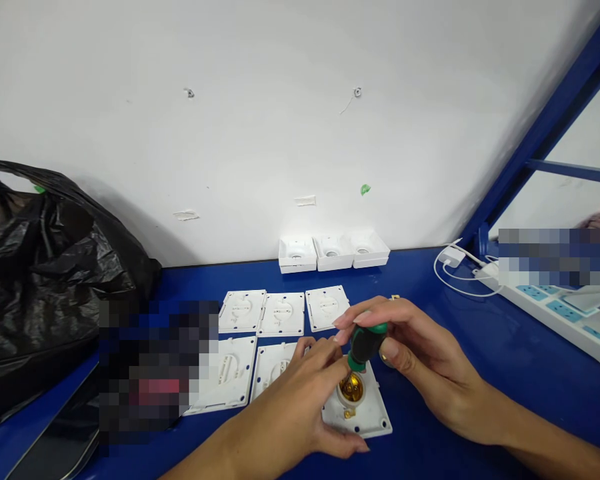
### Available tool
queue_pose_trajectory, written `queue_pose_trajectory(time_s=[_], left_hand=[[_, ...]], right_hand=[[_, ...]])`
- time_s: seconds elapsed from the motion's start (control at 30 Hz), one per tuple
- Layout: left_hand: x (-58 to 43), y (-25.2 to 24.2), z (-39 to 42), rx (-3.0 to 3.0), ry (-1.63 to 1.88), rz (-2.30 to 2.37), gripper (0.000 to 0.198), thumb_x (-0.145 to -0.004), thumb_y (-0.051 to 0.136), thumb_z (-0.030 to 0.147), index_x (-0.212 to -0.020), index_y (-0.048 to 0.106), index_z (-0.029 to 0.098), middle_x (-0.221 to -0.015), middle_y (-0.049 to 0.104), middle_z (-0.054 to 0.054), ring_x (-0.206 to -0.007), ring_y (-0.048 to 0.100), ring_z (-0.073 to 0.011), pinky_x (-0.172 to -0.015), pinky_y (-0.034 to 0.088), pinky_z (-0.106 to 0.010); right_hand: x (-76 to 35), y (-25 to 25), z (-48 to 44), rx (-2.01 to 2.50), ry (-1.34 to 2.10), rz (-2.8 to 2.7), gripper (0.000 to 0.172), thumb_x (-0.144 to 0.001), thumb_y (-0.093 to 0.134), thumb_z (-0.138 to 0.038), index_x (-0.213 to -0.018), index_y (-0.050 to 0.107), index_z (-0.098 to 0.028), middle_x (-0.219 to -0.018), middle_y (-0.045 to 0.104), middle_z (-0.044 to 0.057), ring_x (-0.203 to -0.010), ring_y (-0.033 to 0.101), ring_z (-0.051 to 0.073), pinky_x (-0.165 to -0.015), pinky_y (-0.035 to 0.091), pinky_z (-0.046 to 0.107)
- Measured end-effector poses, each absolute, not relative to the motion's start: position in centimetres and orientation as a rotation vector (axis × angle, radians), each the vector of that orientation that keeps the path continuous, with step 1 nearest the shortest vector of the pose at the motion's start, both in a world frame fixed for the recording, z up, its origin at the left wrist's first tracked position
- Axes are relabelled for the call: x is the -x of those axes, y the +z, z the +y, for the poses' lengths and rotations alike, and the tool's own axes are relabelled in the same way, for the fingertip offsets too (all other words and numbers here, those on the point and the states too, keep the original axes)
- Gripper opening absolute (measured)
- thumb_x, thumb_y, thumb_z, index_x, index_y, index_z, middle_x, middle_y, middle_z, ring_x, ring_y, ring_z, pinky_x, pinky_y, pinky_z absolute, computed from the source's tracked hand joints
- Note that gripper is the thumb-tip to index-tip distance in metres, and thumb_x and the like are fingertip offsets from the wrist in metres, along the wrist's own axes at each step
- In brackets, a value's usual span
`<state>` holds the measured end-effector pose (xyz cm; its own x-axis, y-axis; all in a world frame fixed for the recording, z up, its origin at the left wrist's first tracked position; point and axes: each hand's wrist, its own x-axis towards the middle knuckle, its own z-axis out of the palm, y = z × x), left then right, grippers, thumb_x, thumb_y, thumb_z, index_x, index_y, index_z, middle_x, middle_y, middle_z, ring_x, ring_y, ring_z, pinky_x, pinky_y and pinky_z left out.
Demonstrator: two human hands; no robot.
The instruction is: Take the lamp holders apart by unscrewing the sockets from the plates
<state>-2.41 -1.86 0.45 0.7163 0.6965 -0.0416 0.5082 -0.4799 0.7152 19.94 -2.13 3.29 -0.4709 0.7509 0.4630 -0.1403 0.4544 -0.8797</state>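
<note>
My right hand (430, 357) is closed around the black and green handle of a screwdriver (365, 348), which is tilted slightly. Its shaft points down into the brass lamp socket (352, 388) on a square white plate (375, 421). My left hand (313, 393) grips that plate at its left side, thumb along the near part and fingers by the socket. A small brass tab (349, 414) shows beside the socket's rim. The screwdriver's tip is hidden inside the socket. Part of another brass piece (386, 357) shows behind my right thumb.
Several white plates, such as this one (281, 313), lie on the blue table (410, 280) beyond my left hand. Three white boxes (333, 253) stand against the wall. A black plastic bag (60, 267) and a phone (60, 427) are at left, a power strip (563, 313) at right.
</note>
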Motion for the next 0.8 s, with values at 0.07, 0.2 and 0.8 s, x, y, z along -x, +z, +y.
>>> queue_pose_trajectory(time_s=[0.07,0.2,0.8], left_hand=[[2.41,0.38,-1.86,-2.183,0.329,0.906,0.118,-0.075,0.097,0.034,-0.167,0.023,0.048,-0.172,0.034,-0.006,-0.157,0.029,-0.0444,-0.126,0.017,-0.07],[2.38,0.23,-1.86,-2.188,0.326,0.909,0.117,-0.076,0.097,0.035,-0.166,0.024,0.048,-0.173,0.033,-0.006,-0.156,0.03,-0.0441,-0.126,0.014,-0.071],[2.19,0.75,-1.87,-2.178,0.353,0.875,0.122,-0.073,0.099,0.03,-0.167,0.023,0.049,-0.168,0.041,-0.005,-0.151,0.04,-0.0419,-0.126,0.019,-0.068]], right_hand=[[-19.91,3.23,-2.12,0.53,1.161,-1.748,0.034,-0.112,0.047,-0.023,-0.139,0.062,-0.037,-0.132,0.068,0.006,-0.122,0.068,0.021,-0.106,0.059,0.041],[-19.87,3.12,-2.12,0.529,1.149,-1.742,0.034,-0.111,0.047,-0.023,-0.139,0.062,-0.037,-0.133,0.068,0.006,-0.121,0.069,0.02,-0.105,0.06,0.04],[-19.92,3.19,-2.12,0.497,1.191,-1.749,0.034,-0.113,0.046,-0.022,-0.14,0.06,-0.038,-0.132,0.066,0.004,-0.126,0.065,0.018,-0.109,0.057,0.036]])
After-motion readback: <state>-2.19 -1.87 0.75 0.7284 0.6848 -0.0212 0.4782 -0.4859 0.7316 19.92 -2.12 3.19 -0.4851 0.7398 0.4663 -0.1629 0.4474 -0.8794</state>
